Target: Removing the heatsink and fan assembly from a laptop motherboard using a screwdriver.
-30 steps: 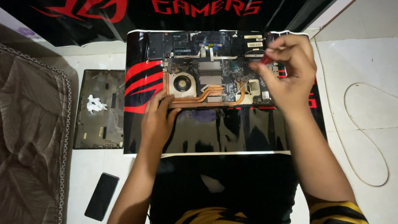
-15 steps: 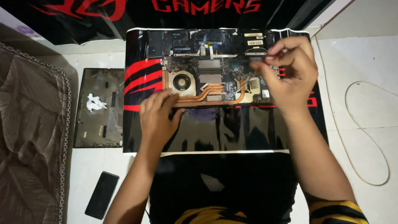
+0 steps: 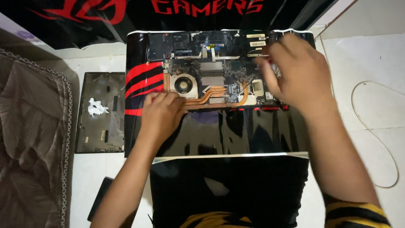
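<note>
An opened laptop lies on a glossy black and red mat, its circuit board, round fan and copper heat pipes exposed. My left hand rests on the laptop's near edge just below the fan, with its bent fingers lying on the frame and nothing held in it. Over the right end of the board, my right hand is blurred by motion, its fingertips gathered near the upper right corner. Whether anything is pinched between those fingers cannot be made out.
The laptop's removed dark bottom cover lies left of the mat on the white floor. A dark phone sits near my left forearm. Brown fabric fills the far left. A thin white cable loops at right. A black and red banner lies behind.
My right hand has dropped slightly from the laptop's far right corner onto the right side of the board and is blurred. My left hand has stayed near the fan.
</note>
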